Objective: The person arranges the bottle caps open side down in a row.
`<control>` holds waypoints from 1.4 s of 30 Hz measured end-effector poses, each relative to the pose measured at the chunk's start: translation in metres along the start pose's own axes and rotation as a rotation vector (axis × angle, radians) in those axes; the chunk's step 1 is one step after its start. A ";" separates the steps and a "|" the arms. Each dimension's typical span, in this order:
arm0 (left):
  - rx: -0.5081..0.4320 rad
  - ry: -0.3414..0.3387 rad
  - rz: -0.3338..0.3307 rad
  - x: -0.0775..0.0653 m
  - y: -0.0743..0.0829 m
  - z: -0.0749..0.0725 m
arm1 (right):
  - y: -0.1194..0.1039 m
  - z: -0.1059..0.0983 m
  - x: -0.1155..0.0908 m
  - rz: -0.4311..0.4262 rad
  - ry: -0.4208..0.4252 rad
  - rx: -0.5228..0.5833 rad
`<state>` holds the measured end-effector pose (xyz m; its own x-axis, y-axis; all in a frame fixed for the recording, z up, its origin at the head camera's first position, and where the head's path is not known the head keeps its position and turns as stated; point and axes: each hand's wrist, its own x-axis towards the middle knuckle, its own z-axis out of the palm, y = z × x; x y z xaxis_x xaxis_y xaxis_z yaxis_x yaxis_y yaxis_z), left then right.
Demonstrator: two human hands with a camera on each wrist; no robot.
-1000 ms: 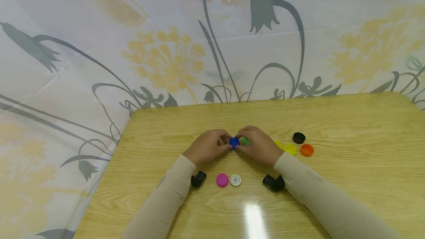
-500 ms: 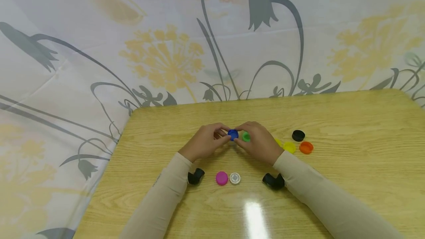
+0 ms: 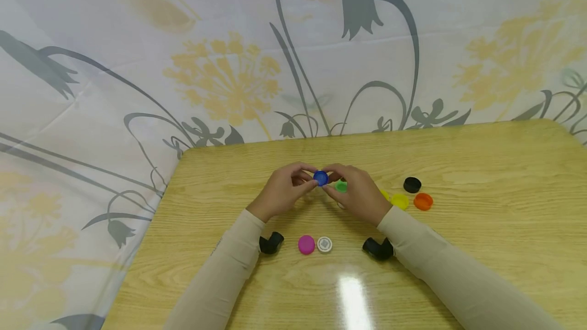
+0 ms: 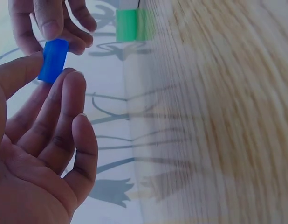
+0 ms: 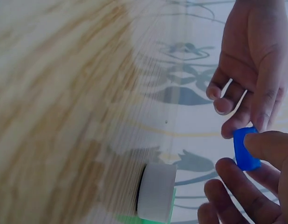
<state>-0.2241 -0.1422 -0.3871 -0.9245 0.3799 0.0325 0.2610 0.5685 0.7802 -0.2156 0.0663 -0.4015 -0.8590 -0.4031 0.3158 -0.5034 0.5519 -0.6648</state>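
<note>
A blue bottle cap (image 3: 320, 178) is held up off the table between both hands. My left hand (image 3: 281, 190) pinches its left side with thumb and fingertips. From the right, my right hand (image 3: 359, 192) has thumb and fingertips on the same cap. The left wrist view has the blue cap (image 4: 53, 60) edge-on between the two hands' fingers, and so does the right wrist view, where the cap (image 5: 246, 148) lies under the right thumb. A green cap (image 3: 341, 186) lies just behind the right hand's fingers, partly hidden.
Right of the hands lie a yellow cap (image 3: 400, 201), an orange cap (image 3: 423, 201) and a black cap (image 3: 412, 184). Nearer stand a pink cap (image 3: 306, 244) and a white cap (image 3: 324, 244). Black elbow-shaped pieces (image 3: 378, 249) show beside the sleeves. A patterned cloth (image 3: 238, 65) hangs behind the table.
Both hands have moved the blue cap up the head view, away from the body. Its tilt has changed a little. The green cap beside the right hand came more into view.
</note>
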 end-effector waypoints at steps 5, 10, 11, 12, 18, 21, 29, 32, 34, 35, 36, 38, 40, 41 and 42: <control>-0.023 0.024 0.007 0.000 0.000 0.000 | 0.000 0.000 0.000 -0.001 -0.012 0.057; -0.046 0.034 0.004 0.000 0.000 -0.001 | 0.001 0.000 0.000 -0.009 -0.016 0.089; -0.050 0.034 0.003 -0.001 0.000 -0.001 | 0.001 -0.001 -0.001 -0.002 -0.018 0.098; -0.053 0.034 0.002 -0.001 0.001 -0.001 | 0.001 -0.001 -0.001 0.011 -0.020 0.109; -0.067 0.035 0.001 -0.001 0.001 -0.001 | 0.000 -0.004 -0.003 0.154 -0.060 0.219; -0.061 0.042 0.008 -0.002 0.002 -0.001 | -0.001 -0.007 -0.003 0.199 -0.078 0.270; 0.005 0.034 0.073 -0.003 0.002 0.001 | 0.000 -0.008 -0.002 0.201 -0.099 0.300; 0.015 0.027 0.090 -0.003 0.002 0.001 | 0.001 -0.007 -0.002 0.177 -0.077 0.276; 0.015 0.025 0.095 -0.003 0.002 0.000 | 0.001 -0.006 -0.002 0.158 -0.058 0.265; 0.013 0.023 0.098 -0.003 0.002 0.000 | 0.001 -0.006 -0.002 0.152 -0.049 0.261; 0.010 0.021 0.102 -0.003 0.002 0.000 | 0.001 -0.005 -0.002 0.147 -0.041 0.258; 0.002 0.015 0.110 -0.002 0.002 0.000 | 0.000 -0.005 -0.002 0.134 -0.026 0.257; -0.006 0.012 0.116 -0.002 0.002 0.000 | 0.000 -0.005 -0.002 0.122 -0.012 0.259; -0.009 0.012 0.117 -0.002 0.001 0.000 | 0.000 -0.005 -0.003 0.118 -0.007 0.259; -0.011 0.013 0.115 -0.002 0.001 0.000 | 0.000 -0.005 -0.003 0.112 -0.001 0.259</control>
<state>-0.2219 -0.1423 -0.3860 -0.8920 0.4328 0.1307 0.3629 0.5131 0.7778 -0.2139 0.0713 -0.3992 -0.9078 -0.3507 0.2299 -0.3643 0.3880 -0.8466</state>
